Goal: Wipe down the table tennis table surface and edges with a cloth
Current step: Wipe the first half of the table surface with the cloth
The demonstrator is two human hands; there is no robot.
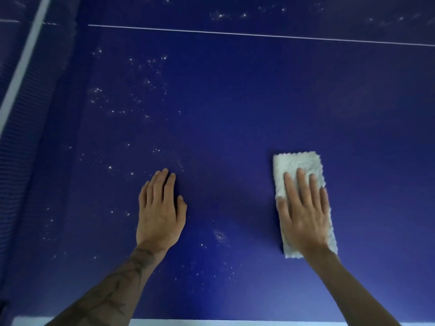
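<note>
The blue table tennis table (235,102) fills the view, seen from above. A folded white cloth (297,164) lies flat on it at the right. My right hand (303,212) presses on the cloth with straight fingers, covering its lower half. My left hand (160,210) rests flat on the bare table surface to the left, fingers straight and together, holding nothing. White specks and droplets (141,90) dot the surface left of and around my left hand.
The net (28,114) with its white top band runs along the left side. A thin white centre line (259,35) crosses the table at the top. The table's white near edge (211,323) shows along the bottom.
</note>
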